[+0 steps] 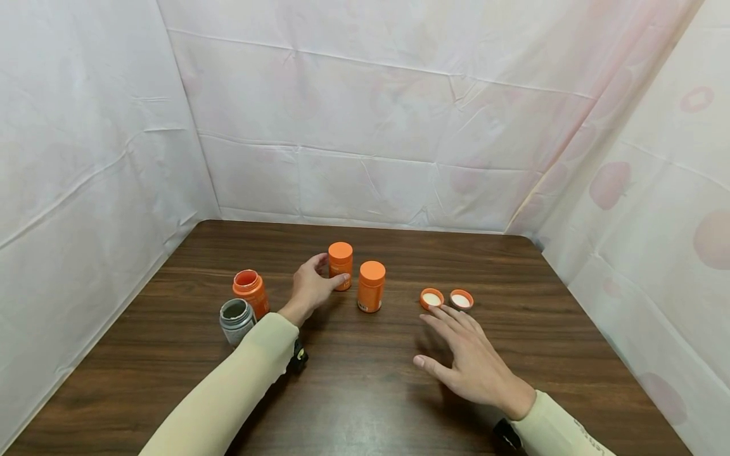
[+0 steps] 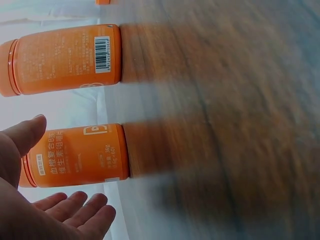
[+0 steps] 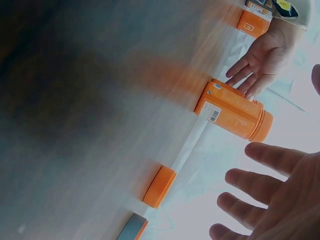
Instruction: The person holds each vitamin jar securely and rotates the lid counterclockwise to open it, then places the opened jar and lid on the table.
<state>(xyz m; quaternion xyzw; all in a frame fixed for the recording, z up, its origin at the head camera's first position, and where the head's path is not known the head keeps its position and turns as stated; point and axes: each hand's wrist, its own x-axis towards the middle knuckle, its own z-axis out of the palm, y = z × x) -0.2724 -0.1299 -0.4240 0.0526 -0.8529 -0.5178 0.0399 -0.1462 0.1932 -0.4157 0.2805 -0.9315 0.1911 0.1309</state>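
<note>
My left hand (image 1: 310, 285) is at the farther capped orange bottle (image 1: 340, 258), its thumb and fingers extended on either side. In the left wrist view a small gap shows between the fingers and this bottle (image 2: 80, 155); whether the thumb touches it, I cannot tell. A second capped orange bottle (image 1: 371, 290) stands upright just to its right. My right hand (image 1: 470, 358) is held over the table with fingers spread, holding nothing. Just beyond its fingertips lie an orange cap (image 1: 431, 298) and a grey cap with an orange rim (image 1: 461, 299), both with pale insides facing up.
At the left, beside my left forearm, stand an uncapped orange bottle (image 1: 254, 296) and an uncapped grey bottle (image 1: 237, 324), the grey one nearer me. The brown wooden table (image 1: 353, 380) is bounded by pale hanging sheets (image 1: 365, 114) at the back and both sides.
</note>
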